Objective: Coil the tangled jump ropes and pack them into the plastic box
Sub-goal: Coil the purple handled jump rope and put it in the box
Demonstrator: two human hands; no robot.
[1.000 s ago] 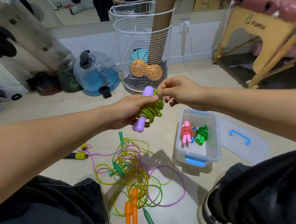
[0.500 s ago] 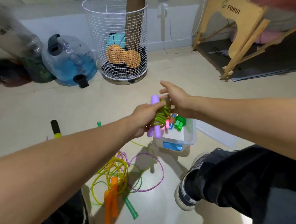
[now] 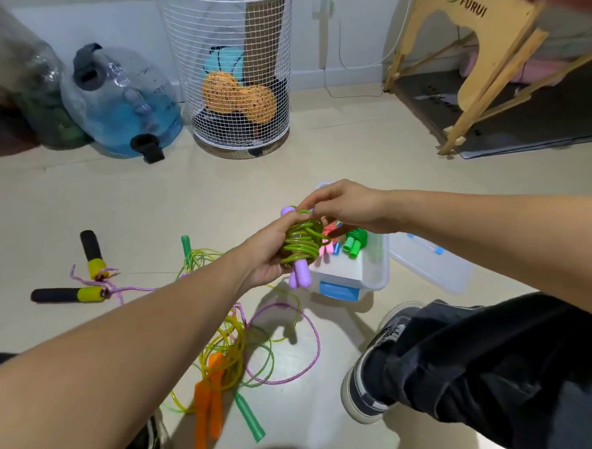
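Note:
My left hand (image 3: 269,253) grips a coiled green jump rope (image 3: 302,240) wound around its purple handles, held just left of the clear plastic box (image 3: 376,273). My right hand (image 3: 347,204) pinches the top loop of that green cord. Inside the box lie a coiled pink rope (image 3: 330,231) and a coiled green rope with green handles (image 3: 354,239). On the floor below sits a tangle of yellow, green and purple ropes (image 3: 237,345), with orange handles (image 3: 210,395), green handles (image 3: 248,419) and black-and-yellow handles (image 3: 78,293).
The box lid (image 3: 429,262) lies on the floor right of the box. A white wire basket (image 3: 234,66) with balls and a blue water jug (image 3: 122,105) stand by the far wall. A wooden stand (image 3: 467,61) is at the back right. My shoe (image 3: 364,392) rests near the tangle.
The camera has tilted and shifted, and both hands with the green coil have moved toward the box. My right hand still works the top of the cord.

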